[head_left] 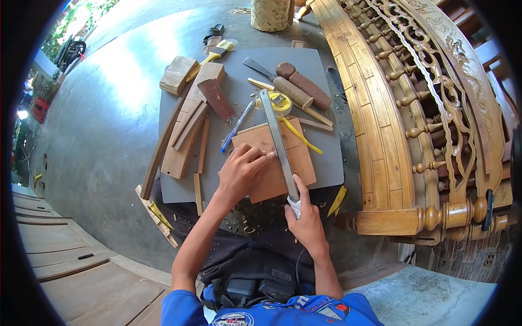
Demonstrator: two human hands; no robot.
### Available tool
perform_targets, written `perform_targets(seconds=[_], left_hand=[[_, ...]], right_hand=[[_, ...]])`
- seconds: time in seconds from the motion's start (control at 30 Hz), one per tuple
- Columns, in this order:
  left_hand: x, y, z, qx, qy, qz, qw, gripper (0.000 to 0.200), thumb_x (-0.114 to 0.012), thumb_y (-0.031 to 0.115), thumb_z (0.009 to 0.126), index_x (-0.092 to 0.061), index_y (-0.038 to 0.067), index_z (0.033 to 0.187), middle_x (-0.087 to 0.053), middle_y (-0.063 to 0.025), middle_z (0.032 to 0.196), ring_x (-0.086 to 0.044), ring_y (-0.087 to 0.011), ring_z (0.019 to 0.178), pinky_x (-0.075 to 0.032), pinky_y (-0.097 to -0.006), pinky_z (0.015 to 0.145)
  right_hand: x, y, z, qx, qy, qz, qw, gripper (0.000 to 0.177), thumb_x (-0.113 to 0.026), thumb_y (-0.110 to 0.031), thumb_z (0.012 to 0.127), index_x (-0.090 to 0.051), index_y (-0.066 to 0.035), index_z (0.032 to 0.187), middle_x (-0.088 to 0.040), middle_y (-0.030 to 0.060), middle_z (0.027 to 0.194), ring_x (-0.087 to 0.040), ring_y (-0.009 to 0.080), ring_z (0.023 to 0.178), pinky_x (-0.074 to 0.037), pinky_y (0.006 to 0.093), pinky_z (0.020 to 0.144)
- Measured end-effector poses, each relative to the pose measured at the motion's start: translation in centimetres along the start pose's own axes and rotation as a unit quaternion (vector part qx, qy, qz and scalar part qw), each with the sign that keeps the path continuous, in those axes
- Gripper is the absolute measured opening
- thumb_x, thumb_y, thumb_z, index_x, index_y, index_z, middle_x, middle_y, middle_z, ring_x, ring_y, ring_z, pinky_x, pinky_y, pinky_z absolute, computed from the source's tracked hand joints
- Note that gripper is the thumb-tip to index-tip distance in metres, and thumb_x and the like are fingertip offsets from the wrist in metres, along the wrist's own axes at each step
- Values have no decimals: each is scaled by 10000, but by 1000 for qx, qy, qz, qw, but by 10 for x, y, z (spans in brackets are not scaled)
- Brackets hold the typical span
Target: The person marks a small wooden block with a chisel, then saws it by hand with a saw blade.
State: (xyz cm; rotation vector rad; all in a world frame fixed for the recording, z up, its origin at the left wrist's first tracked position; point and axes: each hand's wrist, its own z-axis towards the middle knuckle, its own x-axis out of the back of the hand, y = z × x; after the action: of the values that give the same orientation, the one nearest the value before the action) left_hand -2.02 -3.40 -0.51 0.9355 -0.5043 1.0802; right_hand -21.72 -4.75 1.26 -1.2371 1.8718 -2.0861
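Observation:
My right hand is closed around the white-wrapped end of a long flat metal file. The file points away from me, slanting across a reddish-brown wooden board. On the board's left part rests my left hand, its fingers bent and pressed together beside the file's edge. Whatever those fingertips pinch is too small to make out. Just beyond the board lie a yellow tape measure, its yellow strip and a blue pen.
The grey work board carries a wood block, wooden strips, a brush, a dark red wooden piece and a chisel. Carved wooden furniture stands close on the right. Wooden panels lie at lower left.

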Motion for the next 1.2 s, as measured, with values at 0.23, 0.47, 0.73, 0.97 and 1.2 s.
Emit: perform_targets(seconds=[0.23, 0.47, 0.73, 0.97, 1.2], left_hand=[[-2, -1, 0, -5, 6, -8, 1000, 262, -681, 76, 692, -675, 120, 950, -599, 7, 816, -528, -183, 763, -477, -310, 708], [-2, -1, 3, -10, 2, -10, 1000, 210, -669, 80, 697, -662, 110, 904, -557, -10, 767, -515, -197, 745, -465, -319, 693], [0, 2, 4, -5, -24, 23, 999, 259, -670, 90, 682, -646, 126, 937, -515, -20, 772, -501, -206, 739, -451, -325, 684], [0, 5, 5, -15, -25, 47, 998, 263, -669, 85, 670, -634, 124, 928, -505, -35, 770, -496, -219, 740, -451, -328, 679], [2, 6, 9, -17, -45, 48, 998, 249, -675, 74, 660, -629, 113, 902, -491, -42, 770, -491, -225, 732, -447, -331, 656]], right_hand=[[-2, 5, -3, 14, 57, 2, 998, 558, -528, -27, 831, -314, -38, 1347, -612, 226, 791, -620, 374, 721, -492, 413, 641], [-4, 1, -5, 45, 42, -46, 997, 500, -468, -20, 877, -318, 3, 1353, -613, 203, 807, -633, 331, 694, -506, 385, 619], [-9, -2, -9, 47, 42, -148, 987, 636, -488, -23, 860, -209, -76, 1430, -598, 235, 869, -621, 390, 716, -535, 433, 618], [-13, -8, -16, 27, 28, -214, 976, 676, -495, 20, 829, -237, -131, 1435, -565, 187, 810, -607, 365, 659, -519, 427, 568], [-10, -7, -25, 28, 17, -261, 965, 785, -529, 28, 771, -204, -188, 1453, -502, 129, 719, -604, 296, 583, -538, 380, 534]])
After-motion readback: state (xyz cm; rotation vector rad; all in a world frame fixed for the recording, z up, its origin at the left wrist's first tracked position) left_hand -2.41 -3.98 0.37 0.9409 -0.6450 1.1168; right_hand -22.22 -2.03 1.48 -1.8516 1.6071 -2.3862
